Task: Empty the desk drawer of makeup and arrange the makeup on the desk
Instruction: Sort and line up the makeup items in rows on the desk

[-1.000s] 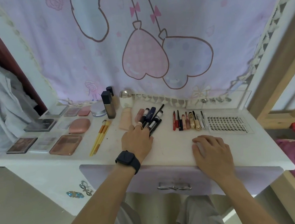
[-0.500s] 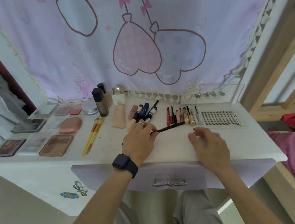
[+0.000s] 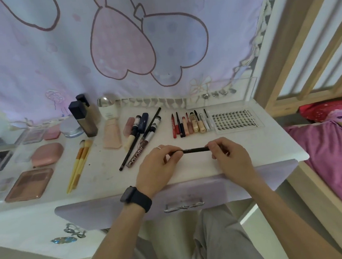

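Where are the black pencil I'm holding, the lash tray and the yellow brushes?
black pencil (image 3: 196, 149): head view, middle of its barrel.
lash tray (image 3: 251, 116): head view, its right margin beside the lash rows.
yellow brushes (image 3: 78, 167): head view, the handles, midway along.

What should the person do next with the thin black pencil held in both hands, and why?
Probably lay the black pencil beside the row of slim liners: left hand and right hand pinch its ends, and similar sticks lie sorted there.
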